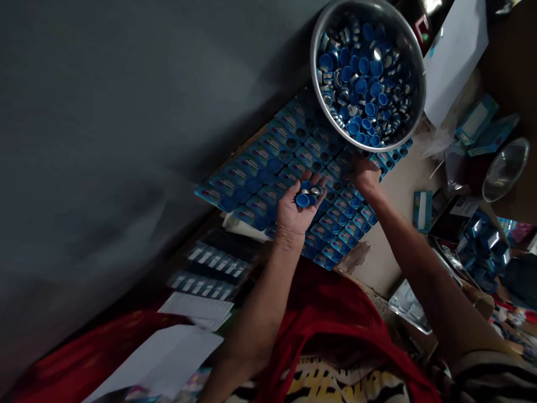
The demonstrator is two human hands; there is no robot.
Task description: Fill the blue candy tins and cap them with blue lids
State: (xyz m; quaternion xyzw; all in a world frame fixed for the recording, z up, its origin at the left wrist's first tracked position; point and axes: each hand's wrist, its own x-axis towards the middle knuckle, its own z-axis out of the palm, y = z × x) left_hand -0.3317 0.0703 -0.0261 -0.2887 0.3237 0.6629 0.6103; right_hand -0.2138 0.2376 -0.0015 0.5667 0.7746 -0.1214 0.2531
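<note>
My left hand (292,212) is turned palm up and cupped, holding several small blue caps with silvery sides (302,200). Beneath both hands spreads a sheet-like array of blue printed cards with round recesses (251,162); blue round pieces sit in many of the recesses at its near right side. My right hand (366,172) is low over the cards, just below the rim of a steel bowl (369,149). Its fingers are dark and partly hidden, so their grip does not show. Loose blue caps (363,84) of the same sort fill much of the bowl.
A grey wall (126,112) runs along the left. White paper (457,61) lies beyond the bowl. To the right are blue boxes (422,211), a clear bowl (505,169) and a clear plastic tray (409,305). White sheets (163,358) lie at the lower left.
</note>
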